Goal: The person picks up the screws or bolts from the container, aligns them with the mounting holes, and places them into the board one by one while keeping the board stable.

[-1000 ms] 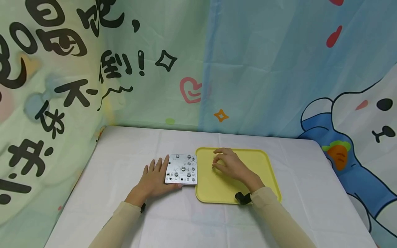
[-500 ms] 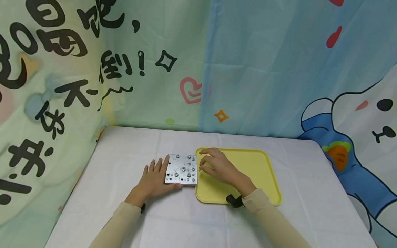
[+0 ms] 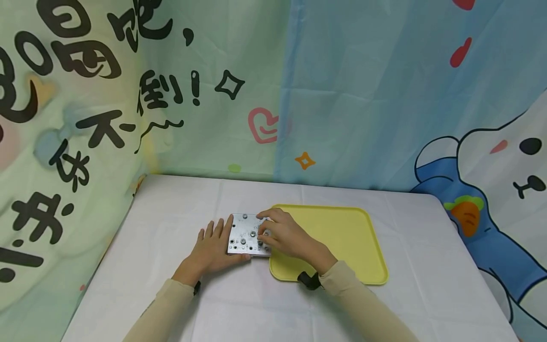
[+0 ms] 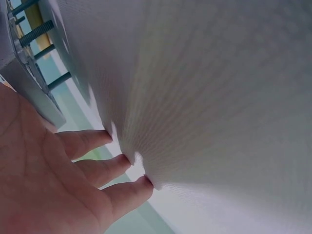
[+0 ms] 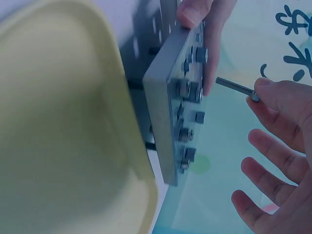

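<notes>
A silver metal plate [image 3: 237,232] with several bolts and holes lies in front of me on the white cloth. My left hand [image 3: 210,249] rests at its left side, fingers spread straight, index finger along the left edge and thumb along the near edge. Between thumb and index finger, my right hand [image 3: 287,236] pinches a small threaded bolt [image 5: 235,88] over the plate's right part. In the right wrist view the bolt's free end points toward the plate's top face, apart from it; the other fingers are loosely bent. Threaded bolt shanks [image 4: 36,33] stick out beneath the plate.
A yellow tray [image 3: 342,247] lies right of the plate, its left rim beside the plate's right edge. The white-clothed table [image 3: 188,199] meets a printed curtain [image 3: 350,95] at the back. A black strap piece [image 3: 309,280] sits at my right wrist.
My right hand has moved left from above the yellow tray to over the plate's right part, carrying the bolt. The left hand and the plate have stayed in place.
</notes>
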### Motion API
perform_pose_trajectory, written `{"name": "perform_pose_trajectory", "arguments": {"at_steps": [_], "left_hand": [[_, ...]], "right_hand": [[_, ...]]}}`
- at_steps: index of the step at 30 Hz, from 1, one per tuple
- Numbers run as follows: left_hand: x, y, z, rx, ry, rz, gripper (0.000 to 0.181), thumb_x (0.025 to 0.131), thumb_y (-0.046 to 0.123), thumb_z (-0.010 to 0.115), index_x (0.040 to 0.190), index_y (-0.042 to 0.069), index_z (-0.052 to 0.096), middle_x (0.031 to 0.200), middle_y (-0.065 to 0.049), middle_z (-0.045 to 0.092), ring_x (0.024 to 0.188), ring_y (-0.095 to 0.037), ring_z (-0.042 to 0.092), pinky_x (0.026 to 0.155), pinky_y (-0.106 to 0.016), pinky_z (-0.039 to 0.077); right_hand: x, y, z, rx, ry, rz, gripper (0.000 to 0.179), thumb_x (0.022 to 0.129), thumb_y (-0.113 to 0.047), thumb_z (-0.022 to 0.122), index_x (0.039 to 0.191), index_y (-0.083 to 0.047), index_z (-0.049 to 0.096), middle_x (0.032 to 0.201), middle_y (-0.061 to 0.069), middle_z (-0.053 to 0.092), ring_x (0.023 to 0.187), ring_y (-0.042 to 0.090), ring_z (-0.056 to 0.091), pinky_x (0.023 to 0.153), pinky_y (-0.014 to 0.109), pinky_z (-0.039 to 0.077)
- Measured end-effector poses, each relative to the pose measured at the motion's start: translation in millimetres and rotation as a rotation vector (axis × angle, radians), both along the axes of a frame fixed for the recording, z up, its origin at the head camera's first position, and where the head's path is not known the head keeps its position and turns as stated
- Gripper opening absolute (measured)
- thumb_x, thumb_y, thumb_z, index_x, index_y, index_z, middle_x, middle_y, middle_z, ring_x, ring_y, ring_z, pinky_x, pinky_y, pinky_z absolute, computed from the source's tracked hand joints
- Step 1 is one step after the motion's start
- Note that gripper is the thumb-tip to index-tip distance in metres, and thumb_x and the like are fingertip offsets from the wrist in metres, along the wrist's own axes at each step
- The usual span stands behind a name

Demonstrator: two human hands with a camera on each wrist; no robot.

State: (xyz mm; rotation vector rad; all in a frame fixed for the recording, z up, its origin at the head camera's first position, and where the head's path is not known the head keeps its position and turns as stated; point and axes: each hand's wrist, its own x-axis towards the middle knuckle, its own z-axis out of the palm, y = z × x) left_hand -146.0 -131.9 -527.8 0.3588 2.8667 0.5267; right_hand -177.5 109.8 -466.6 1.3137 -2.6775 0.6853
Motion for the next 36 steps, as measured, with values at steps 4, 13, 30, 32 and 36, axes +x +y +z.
{"name": "perform_pose_trajectory", "arguments": {"at_steps": [4,13,30,32,36], "left_hand": [[0.5,-0.3,0.9,0.008,-0.002,-0.001,0.12,0.078,0.083,0.056,0.162,0.012,0.008,0.159,-0.026,0.024,0.146,-0.048,0.018,0.113,-0.064,0.019],[1.4,-0.8,3.4,0.019,-0.003,-0.009,0.12,0.079,0.083,0.056,0.162,0.012,0.008,0.159,-0.027,0.025,0.146,-0.049,0.018,0.112,-0.065,0.019],[0.9,-0.4,2.2,0.01,-0.003,-0.009,0.12,0.079,0.083,0.056,0.162,0.012,0.008,0.159,-0.027,0.024,0.146,-0.049,0.017,0.113,-0.065,0.019],[1.1,-0.3,2.3,0.01,0.002,-0.008,0.12,0.079,0.083,0.056,0.162,0.012,0.008,0.159,-0.027,0.024,0.146,-0.049,0.018,0.112,-0.065,0.019],[1.4,-0.4,1.3,0.013,0.002,-0.004,0.12,0.079,0.083,0.056,0.162,0.012,0.008,0.159,-0.027,0.025,0.146,-0.049,0.018,0.112,-0.066,0.019]], "right_hand": [[1.1,-5,-1.0,-0.001,-0.001,0.018,0.006,0.092,-0.017,0.074,0.09,-0.012,0.071,0.128,0.011,0.06,0.122,0.028,0.052,0.101,0.049,0.041],[3.6,-14,-7.1,0.014,-0.003,0.052,0.005,0.092,-0.013,0.073,0.089,-0.011,0.069,0.128,0.012,0.06,0.123,0.03,0.051,0.102,0.047,0.041],[5.0,-17,-16.8,0.019,-0.01,0.071,0.007,0.092,-0.014,0.073,0.088,-0.012,0.068,0.125,0.011,0.061,0.121,0.03,0.053,0.101,0.048,0.042],[5.3,-18,-18.2,0.022,-0.008,0.071,0.006,0.092,-0.014,0.073,0.088,-0.012,0.068,0.124,0.011,0.061,0.121,0.029,0.053,0.1,0.047,0.042],[5.4,-18,-19.8,0.022,0.001,0.071,0.006,0.092,-0.013,0.073,0.088,-0.012,0.068,0.124,0.011,0.061,0.12,0.029,0.053,0.102,0.046,0.042]]}}
